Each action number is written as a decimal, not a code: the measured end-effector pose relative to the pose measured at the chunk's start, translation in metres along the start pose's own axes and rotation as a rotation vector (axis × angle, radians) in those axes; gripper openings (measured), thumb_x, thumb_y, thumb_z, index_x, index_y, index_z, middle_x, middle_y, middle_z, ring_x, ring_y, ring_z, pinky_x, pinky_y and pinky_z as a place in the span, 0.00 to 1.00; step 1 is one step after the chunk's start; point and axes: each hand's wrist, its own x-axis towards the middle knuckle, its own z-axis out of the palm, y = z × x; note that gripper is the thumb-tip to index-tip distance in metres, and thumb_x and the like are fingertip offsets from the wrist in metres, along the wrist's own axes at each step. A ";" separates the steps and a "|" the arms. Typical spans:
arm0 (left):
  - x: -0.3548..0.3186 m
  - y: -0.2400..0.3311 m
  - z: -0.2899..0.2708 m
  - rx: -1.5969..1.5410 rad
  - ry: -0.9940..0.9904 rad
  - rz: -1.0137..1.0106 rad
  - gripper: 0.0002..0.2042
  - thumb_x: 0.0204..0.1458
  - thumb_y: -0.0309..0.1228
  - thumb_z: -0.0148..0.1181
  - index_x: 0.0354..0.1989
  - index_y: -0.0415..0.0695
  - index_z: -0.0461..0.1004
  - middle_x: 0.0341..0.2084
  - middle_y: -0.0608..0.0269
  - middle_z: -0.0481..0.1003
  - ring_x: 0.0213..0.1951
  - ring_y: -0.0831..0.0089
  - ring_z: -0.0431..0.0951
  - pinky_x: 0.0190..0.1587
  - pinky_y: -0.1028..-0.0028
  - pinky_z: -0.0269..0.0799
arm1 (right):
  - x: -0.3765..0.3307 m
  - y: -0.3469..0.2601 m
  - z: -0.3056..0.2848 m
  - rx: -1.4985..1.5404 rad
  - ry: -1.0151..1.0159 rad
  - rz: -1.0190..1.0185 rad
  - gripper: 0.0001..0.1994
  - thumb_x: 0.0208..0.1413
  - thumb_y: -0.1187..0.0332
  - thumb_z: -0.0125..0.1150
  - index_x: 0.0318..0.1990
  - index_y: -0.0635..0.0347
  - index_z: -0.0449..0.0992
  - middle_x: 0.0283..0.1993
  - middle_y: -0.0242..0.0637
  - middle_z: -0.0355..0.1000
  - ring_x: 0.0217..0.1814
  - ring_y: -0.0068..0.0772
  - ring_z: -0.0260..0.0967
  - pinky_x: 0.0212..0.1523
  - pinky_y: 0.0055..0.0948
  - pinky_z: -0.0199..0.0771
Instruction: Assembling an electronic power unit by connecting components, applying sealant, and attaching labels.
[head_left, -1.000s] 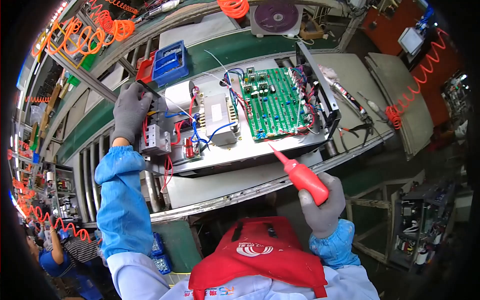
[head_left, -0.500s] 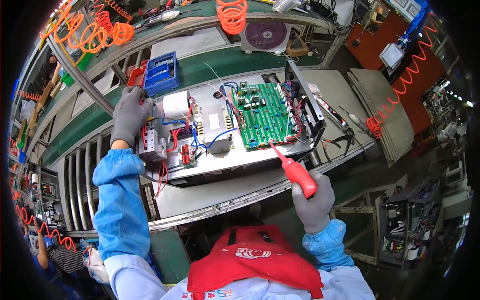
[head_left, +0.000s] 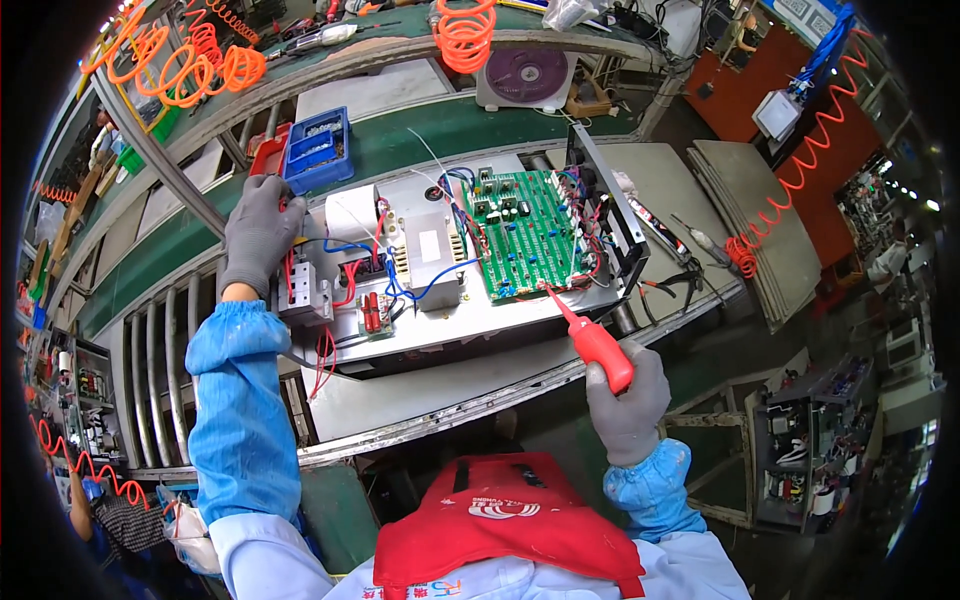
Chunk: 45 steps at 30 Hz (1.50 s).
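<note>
My right hand (head_left: 630, 405), in a grey glove, is closed around a red squeeze bottle (head_left: 600, 352). Its thin nozzle reaches the front edge of a green circuit board (head_left: 532, 245) and seems to touch it. The board lies on an open metal chassis (head_left: 490, 322) with a boxy transformer (head_left: 434, 265), a white cylinder (head_left: 352, 214) and blue and red wires. At the chassis's left end my gloved left hand (head_left: 262, 232) is curled over the edge, its fingertips partly hidden. A grey terminal block (head_left: 302, 292) sits just below that hand.
Behind the chassis stands a blue parts bin (head_left: 320, 150) beside a red one (head_left: 270, 152). Pliers (head_left: 680, 284) and a screwdriver-like tool (head_left: 660, 228) lie to the right. Metal rollers (head_left: 160, 370) run at the left. Orange coiled hoses (head_left: 465, 35) hang above.
The view has shifted very slightly. Both hands keep nearly the same places, and the bottle's nozzle stays at the board's front edge.
</note>
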 end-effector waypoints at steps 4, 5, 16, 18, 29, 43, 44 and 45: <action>0.000 -0.003 0.001 0.001 0.015 -0.005 0.14 0.52 0.40 0.59 0.40 0.43 0.75 0.49 0.54 0.71 0.47 0.52 0.76 0.50 0.60 0.70 | 0.001 -0.001 0.000 0.032 0.002 0.027 0.18 0.44 0.67 0.69 0.42 0.63 0.72 0.34 0.44 0.71 0.31 0.50 0.72 0.30 0.42 0.72; 0.001 -0.003 0.002 -0.003 0.013 -0.004 0.14 0.52 0.41 0.59 0.40 0.43 0.75 0.49 0.54 0.71 0.47 0.52 0.76 0.50 0.60 0.71 | 0.000 -0.001 0.000 0.033 -0.001 0.028 0.18 0.44 0.67 0.69 0.42 0.63 0.72 0.34 0.44 0.71 0.31 0.50 0.72 0.30 0.43 0.72; -0.001 -0.003 0.002 0.003 0.032 0.025 0.15 0.51 0.40 0.61 0.41 0.43 0.76 0.49 0.55 0.71 0.45 0.53 0.77 0.49 0.62 0.71 | -0.001 -0.007 -0.004 0.054 -0.065 0.077 0.18 0.44 0.66 0.70 0.41 0.63 0.72 0.34 0.44 0.71 0.32 0.50 0.72 0.32 0.43 0.72; -0.001 -0.002 0.001 -0.031 0.013 0.023 0.15 0.51 0.40 0.60 0.41 0.43 0.76 0.50 0.55 0.71 0.46 0.54 0.77 0.49 0.61 0.71 | -0.003 -0.011 -0.007 0.120 -0.074 0.090 0.18 0.44 0.66 0.70 0.41 0.64 0.72 0.34 0.45 0.71 0.31 0.50 0.72 0.32 0.42 0.72; 0.000 -0.007 0.001 -0.046 0.018 0.024 0.15 0.51 0.40 0.60 0.42 0.43 0.75 0.49 0.54 0.71 0.47 0.53 0.76 0.49 0.61 0.71 | -0.005 0.016 -0.017 0.069 0.260 0.325 0.21 0.47 0.68 0.70 0.46 0.68 0.71 0.40 0.48 0.73 0.40 0.43 0.72 0.43 0.38 0.73; -0.001 -0.005 -0.003 -0.054 -0.007 0.022 0.16 0.52 0.40 0.59 0.43 0.42 0.74 0.50 0.53 0.70 0.49 0.53 0.75 0.50 0.59 0.71 | -0.001 0.018 0.012 -0.074 0.352 0.258 0.21 0.46 0.64 0.71 0.43 0.65 0.71 0.40 0.50 0.73 0.39 0.55 0.73 0.40 0.45 0.73; -0.001 -0.004 -0.004 -0.050 -0.017 0.012 0.16 0.52 0.41 0.59 0.43 0.42 0.74 0.50 0.52 0.70 0.49 0.53 0.75 0.50 0.59 0.71 | 0.000 0.018 0.013 -0.085 0.356 0.248 0.21 0.46 0.64 0.71 0.43 0.65 0.71 0.40 0.49 0.72 0.39 0.55 0.73 0.40 0.45 0.73; -0.001 -0.004 -0.005 -0.046 -0.026 0.002 0.17 0.52 0.41 0.59 0.43 0.42 0.74 0.50 0.52 0.70 0.49 0.53 0.75 0.51 0.59 0.71 | 0.000 0.018 0.014 -0.097 0.360 0.237 0.21 0.45 0.64 0.71 0.42 0.65 0.71 0.39 0.49 0.72 0.39 0.55 0.72 0.39 0.46 0.73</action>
